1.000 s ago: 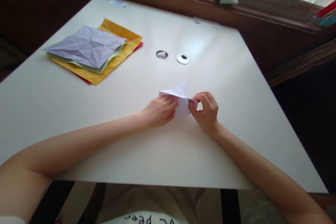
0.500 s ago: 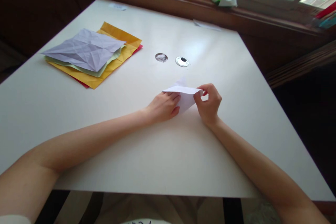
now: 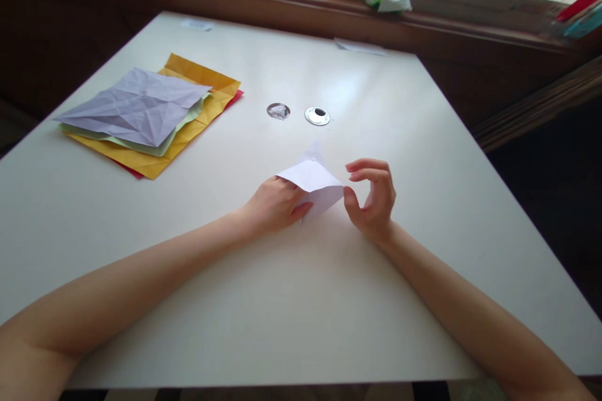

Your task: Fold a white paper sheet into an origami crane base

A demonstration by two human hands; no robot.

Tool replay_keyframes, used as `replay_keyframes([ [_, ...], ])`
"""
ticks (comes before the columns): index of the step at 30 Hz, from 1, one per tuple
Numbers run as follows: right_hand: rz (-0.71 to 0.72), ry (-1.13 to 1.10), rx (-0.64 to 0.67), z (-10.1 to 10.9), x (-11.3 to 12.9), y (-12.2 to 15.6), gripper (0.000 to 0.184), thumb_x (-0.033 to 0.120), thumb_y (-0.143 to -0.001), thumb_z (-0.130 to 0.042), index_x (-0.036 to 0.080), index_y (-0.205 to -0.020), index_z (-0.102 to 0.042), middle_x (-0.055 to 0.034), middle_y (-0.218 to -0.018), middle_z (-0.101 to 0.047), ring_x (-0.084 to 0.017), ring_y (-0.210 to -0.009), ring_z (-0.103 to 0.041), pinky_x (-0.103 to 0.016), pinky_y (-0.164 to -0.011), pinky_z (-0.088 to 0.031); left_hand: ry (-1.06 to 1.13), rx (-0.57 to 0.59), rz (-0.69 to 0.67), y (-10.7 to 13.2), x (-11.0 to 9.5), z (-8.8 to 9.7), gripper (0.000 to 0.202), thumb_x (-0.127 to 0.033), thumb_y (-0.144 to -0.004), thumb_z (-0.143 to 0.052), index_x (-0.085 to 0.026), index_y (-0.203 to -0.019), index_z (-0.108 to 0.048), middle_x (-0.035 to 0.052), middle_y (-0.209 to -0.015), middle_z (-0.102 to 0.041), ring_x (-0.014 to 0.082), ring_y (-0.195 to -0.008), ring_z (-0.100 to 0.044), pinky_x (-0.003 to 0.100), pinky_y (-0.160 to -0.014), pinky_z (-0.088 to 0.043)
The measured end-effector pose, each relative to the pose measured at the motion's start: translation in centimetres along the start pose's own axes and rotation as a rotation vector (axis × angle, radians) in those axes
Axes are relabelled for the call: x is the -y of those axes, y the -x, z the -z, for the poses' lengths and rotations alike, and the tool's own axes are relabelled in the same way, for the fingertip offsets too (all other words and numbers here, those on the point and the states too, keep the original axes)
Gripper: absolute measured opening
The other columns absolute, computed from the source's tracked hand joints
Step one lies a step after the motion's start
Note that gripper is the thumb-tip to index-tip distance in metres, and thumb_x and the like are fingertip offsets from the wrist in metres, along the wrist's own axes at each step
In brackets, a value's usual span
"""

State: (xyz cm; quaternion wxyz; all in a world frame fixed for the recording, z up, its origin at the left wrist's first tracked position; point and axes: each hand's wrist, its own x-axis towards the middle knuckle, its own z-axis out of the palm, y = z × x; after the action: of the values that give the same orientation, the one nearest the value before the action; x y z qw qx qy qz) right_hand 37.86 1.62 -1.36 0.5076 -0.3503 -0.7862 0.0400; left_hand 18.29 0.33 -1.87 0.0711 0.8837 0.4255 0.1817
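A folded sheet of white paper [image 3: 311,175] is near the middle of the table, a pointed tip at its far end and a raised flap towards me. My left hand [image 3: 275,203] holds it from the left; the fingers reach under the flap, where their tips are hidden, and the thumb lies in front. At the paper's right corner, my right hand [image 3: 374,200] is open, fingers curved and apart from the thumb. Its thumb tip is beside that corner; whether they touch I cannot tell.
Creased paper sheets lie stacked on the left: a pale lilac sheet [image 3: 141,103] on top, then light green, a yellow sheet [image 3: 202,128] and red. Two round holes [image 3: 278,111] pierce the white table [image 3: 244,313]. A tissue pack [image 3: 388,0] sits on the windowsill.
My right hand has let go of the flap's edge, and its fingers have spread from the thumb. The flap now tilts more towards me. The whole view has shifted slightly.
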Motion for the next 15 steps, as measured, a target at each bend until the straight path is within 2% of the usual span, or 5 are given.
replay_keyframes([
  [3,0.116,0.044,0.003,0.8,0.4,0.6,0.015,0.011,-0.072,-0.046,0.025,-0.079,-0.048,-0.005,-0.094,-0.053,-0.021,-0.088,-0.052,-0.038,-0.067,-0.049,0.001,0.01,0.02,0.0,0.0,0.3,0.046,-0.03,-0.079,-0.05,-0.016,-0.122,-0.043,0.0093,-0.116,-0.056,0.0239,-0.101,-0.056,0.033,-0.081,-0.046],
  [6,0.219,0.111,0.13,1.6,0.4,0.7,0.024,0.007,-0.071,-0.044,0.027,-0.078,-0.055,-0.0041,-0.105,-0.052,-0.023,-0.096,-0.05,-0.042,-0.073,-0.048,0.021,0.02,0.028,0.0,0.0,0.5,0.05,-0.031,-0.078,-0.052,-0.016,-0.124,-0.041,0.0094,-0.118,-0.056,0.024,-0.102,-0.055,0.033,-0.081,-0.047],
  [10,0.234,0.166,0.33,2.3,-0.1,0.4,0.033,0.006,-0.074,-0.046,0.031,-0.091,-0.059,-0.002,-0.124,-0.046,-0.025,-0.111,-0.044,-0.047,-0.082,-0.045,0.057,0.048,-0.016,0.0,0.3,0.6,0.046,-0.031,-0.079,-0.05,-0.022,-0.124,-0.043,0.0069,-0.123,-0.052,0.0238,-0.107,-0.052,0.035,-0.085,-0.045],
  [15,0.284,0.223,0.424,2.4,-0.5,0.2,0.028,0.01,-0.075,-0.053,0.03,-0.094,-0.059,-0.0014,-0.13,-0.044,-0.024,-0.116,-0.042,-0.046,-0.088,-0.044,0.09,0.053,-0.099,0.2,0.7,0.5,0.041,-0.03,-0.081,-0.049,-0.026,-0.122,-0.046,0.0054,-0.127,-0.049,0.0241,-0.116,-0.044,0.038,-0.092,-0.04],
])
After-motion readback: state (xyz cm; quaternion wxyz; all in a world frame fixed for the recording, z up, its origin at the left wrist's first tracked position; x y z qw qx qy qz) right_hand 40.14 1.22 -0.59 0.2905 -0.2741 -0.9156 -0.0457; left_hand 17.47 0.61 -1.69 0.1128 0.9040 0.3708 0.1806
